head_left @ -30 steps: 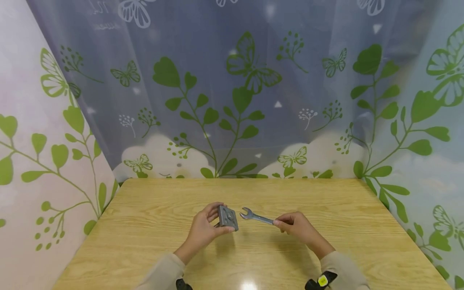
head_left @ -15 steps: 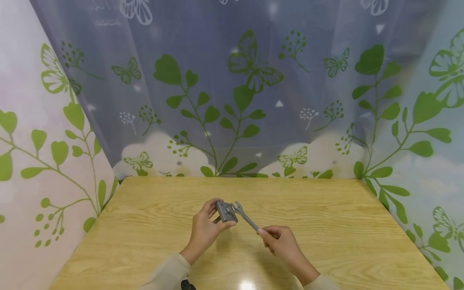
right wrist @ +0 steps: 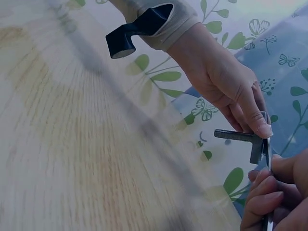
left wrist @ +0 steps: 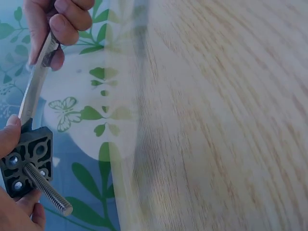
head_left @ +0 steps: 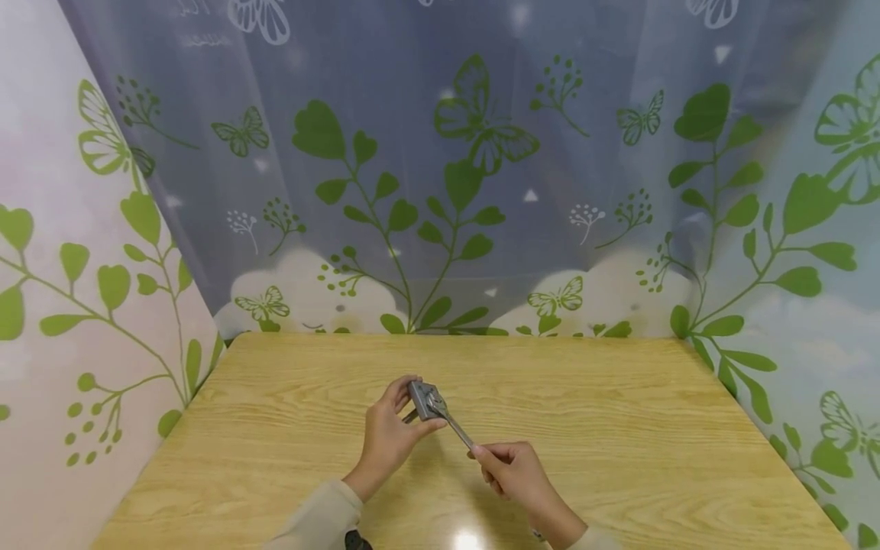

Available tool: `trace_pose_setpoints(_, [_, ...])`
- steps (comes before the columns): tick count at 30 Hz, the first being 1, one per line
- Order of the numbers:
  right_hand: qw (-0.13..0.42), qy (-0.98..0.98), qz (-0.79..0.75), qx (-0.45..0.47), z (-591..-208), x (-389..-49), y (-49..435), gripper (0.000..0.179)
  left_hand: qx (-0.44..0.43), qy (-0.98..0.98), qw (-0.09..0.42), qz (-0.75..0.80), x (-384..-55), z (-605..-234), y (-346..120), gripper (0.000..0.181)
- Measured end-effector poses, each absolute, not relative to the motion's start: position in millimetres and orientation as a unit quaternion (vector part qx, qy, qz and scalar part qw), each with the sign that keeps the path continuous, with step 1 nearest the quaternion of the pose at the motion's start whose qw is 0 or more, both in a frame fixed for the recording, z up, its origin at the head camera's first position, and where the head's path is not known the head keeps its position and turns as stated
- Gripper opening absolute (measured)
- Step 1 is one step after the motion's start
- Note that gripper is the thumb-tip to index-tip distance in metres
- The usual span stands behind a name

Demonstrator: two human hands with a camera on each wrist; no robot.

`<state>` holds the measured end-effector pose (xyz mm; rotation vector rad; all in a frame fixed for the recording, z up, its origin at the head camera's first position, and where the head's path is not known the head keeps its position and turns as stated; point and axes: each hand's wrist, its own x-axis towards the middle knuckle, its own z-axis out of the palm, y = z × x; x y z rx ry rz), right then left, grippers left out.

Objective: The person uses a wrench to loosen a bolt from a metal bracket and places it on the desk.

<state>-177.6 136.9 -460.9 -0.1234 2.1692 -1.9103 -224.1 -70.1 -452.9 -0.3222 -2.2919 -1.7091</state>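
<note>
My left hand [head_left: 389,435] grips a dark grey square plate [head_left: 421,402] by its edges, thumb below and fingers at the far side. From the plate's back a threaded bolt [left wrist: 48,189] sticks out, plain in the left wrist view. In my right hand [head_left: 514,475] is a metal open-end wrench [head_left: 461,433], pinched by its handle. Its head lies over the middle of the plate's front face, where a nut or bolt head was visible. Edge-on in the right wrist view, the wrench [right wrist: 268,154] lies against the plate [right wrist: 257,148]. Both hands are held above the table.
A wooden table [head_left: 289,397] stretches under both hands. Behind it hangs a grey-blue curtain [head_left: 371,252] with green leaves and butterflies. Pale printed panels [head_left: 89,252] rise on either side. A black strap mount [right wrist: 137,31] sits on the left sleeve.
My right hand has moved left and nearer to me, turning the wrench steeper. The wrench head went from apart beside the plate to over its face. The left hand stayed nearly in place.
</note>
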Motion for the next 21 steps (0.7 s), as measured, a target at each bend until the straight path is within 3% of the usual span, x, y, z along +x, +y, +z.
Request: trace_pose_setpoints(21, [0.128, 0.742, -0.657, -0.036, -466.1, -175.8, 129.7, 0.043, -0.108, -0.788, 0.127, -0.592, -220.4, -450.6, -70.8, 0.075])
